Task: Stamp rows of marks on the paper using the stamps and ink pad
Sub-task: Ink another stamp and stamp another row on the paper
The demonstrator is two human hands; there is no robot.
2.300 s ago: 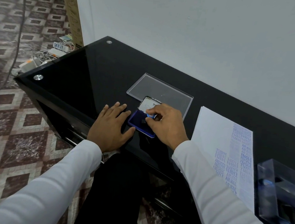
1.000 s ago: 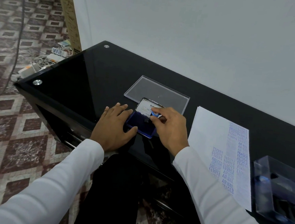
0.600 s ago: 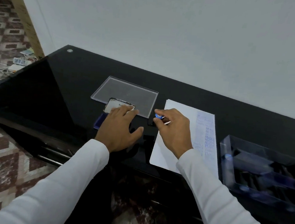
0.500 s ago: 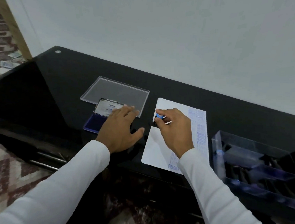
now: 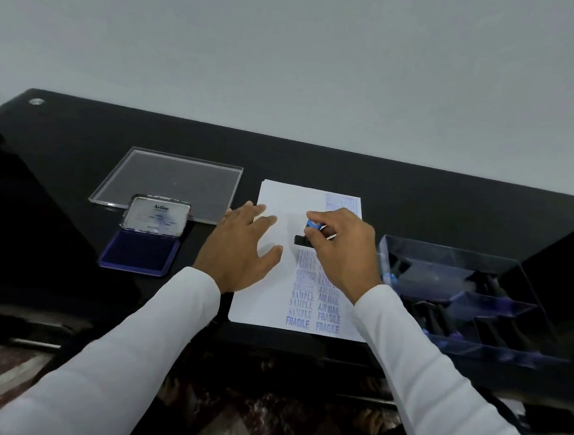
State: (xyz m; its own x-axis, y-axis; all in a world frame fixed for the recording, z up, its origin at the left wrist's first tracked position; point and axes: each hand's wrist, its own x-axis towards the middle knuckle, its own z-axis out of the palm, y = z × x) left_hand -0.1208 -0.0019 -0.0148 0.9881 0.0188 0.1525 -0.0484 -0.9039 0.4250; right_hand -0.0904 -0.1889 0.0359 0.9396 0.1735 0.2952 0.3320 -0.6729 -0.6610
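While your right hand [image 5: 341,252] pinches the stamp [image 5: 306,234] between thumb and fingertips, its black base sits on the paper [image 5: 266,284] and its small blue top shows between your fingers. You have the stamp just above a column of blue marks; whether the base presses fully down I cannot tell. That white sheet lies on the black glass table [image 5: 79,139], near its front edge, and carries two columns of blue words reading SAMPLE, AIR MAIL and FRAGILE toward you, with fainter marks along its far right side. Your left hand [image 5: 238,248] lies flat with fingers spread, palm down across the sheet's left edge. To your left the ink pad [image 5: 138,252] stands open, its dark blue pad facing up and its lid [image 5: 157,215] tipped back, touching a clear plastic sheet [image 5: 168,180] behind it. On your right sits a clear tray [image 5: 461,293] holding more stamps.
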